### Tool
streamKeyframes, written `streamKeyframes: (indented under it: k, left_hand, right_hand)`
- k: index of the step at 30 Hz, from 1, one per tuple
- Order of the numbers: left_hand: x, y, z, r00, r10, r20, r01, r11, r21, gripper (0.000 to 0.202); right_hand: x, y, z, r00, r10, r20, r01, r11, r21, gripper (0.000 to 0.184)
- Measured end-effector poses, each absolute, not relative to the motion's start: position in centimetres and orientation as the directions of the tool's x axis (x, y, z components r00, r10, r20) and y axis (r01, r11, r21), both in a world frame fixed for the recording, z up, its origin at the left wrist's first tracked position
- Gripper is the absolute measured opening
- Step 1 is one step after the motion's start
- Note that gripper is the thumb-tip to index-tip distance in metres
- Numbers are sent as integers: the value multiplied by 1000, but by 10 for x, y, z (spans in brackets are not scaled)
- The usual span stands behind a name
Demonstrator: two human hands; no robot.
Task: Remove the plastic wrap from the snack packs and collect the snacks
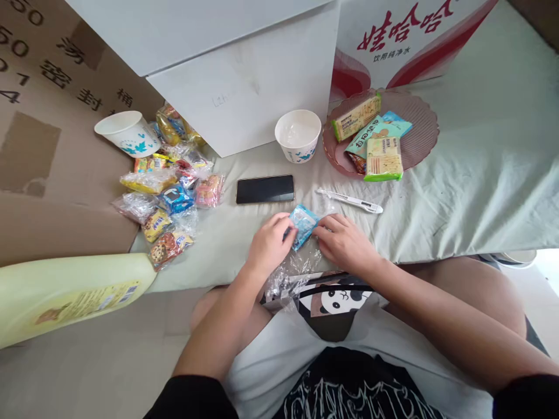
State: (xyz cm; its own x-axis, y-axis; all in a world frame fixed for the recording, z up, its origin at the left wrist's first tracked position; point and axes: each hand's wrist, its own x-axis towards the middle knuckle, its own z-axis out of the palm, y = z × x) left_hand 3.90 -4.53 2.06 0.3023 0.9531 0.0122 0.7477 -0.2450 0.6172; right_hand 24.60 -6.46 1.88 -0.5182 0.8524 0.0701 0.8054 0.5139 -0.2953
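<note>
A small light-blue snack packet (304,224) is between my two hands, above the near edge of the cloth. My left hand (273,240) pinches its left side between thumb and fingers. Fingers of my right hand (345,240) are closed on its right edge. Crumpled clear plastic wrap (292,272) hangs below the packet, over a panda-print bag (343,300) on my lap. Just beyond my hands lie a black phone (265,190) and a slim white cutter-like tool (351,201).
Wrapped snacks (174,196) are heaped at left beside a tipped paper bowl (128,134). Another paper bowl (297,137) stands before a white box (253,81). A pink plate (421,125) holds biscuit packs. A yellow-green jug (74,294) juts in at left.
</note>
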Motion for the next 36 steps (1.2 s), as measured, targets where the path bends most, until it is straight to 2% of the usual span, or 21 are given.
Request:
streamKeyframes:
  k: [3,5,6,9,12,14,16,20,23,25,29,33,36]
  left_hand:
    - [32,-45,22,131,988,-87,562,-2,827,14]
    - [29,-43,26,47,971,-235,272,214,938,20]
    - [29,-42,30,49,946,-322,105,315,943,23]
    - [34,-42,40,188,848,-496,-286,530,798,22]
    - [48,-46,47,315,774,-550,-459,631,625,12]
    - [60,-48,47,369,724,-583,-510,682,524,13]
    - [68,-48,46,383,700,-602,-550,697,460,18]
    - [62,-36,47,277,743,-609,-670,604,432,15]
    - [45,-26,47,193,801,-567,-756,490,434,14]
    - [35,-22,46,156,847,-508,-792,415,448,19]
    - [30,-23,47,127,869,-478,-796,377,473,24]
    - [37,-26,48,155,850,-504,-785,416,459,23]
    - [40,-26,48,191,840,-507,-777,445,445,20]
  right_hand:
    - [243,-67,16,-522,853,18,787,489,-377,19]
    - [241,-69,17,-439,896,-68,810,362,-460,23]
    - [241,-70,18,-394,913,-109,808,288,-514,29]
    - [240,-72,21,-334,928,-166,733,146,-664,57]
    - [240,-75,20,-336,927,-165,671,113,-732,82]
    - [241,-75,16,-318,935,-158,632,85,-770,89]
    - [242,-74,12,-305,940,-155,550,41,-834,81]
    - [244,-67,10,-364,918,-159,209,-86,-974,56]
    - [244,-64,14,-398,910,-119,7,-126,-992,50]
    - [245,-65,17,-376,920,-114,8,-120,-993,48]
    - [251,-67,30,-192,975,-110,146,-82,-986,41]
    - [266,-44,59,-24,985,-172,57,-171,-984,37]
    - [284,-17,83,260,965,-31,13,-36,-999,46]
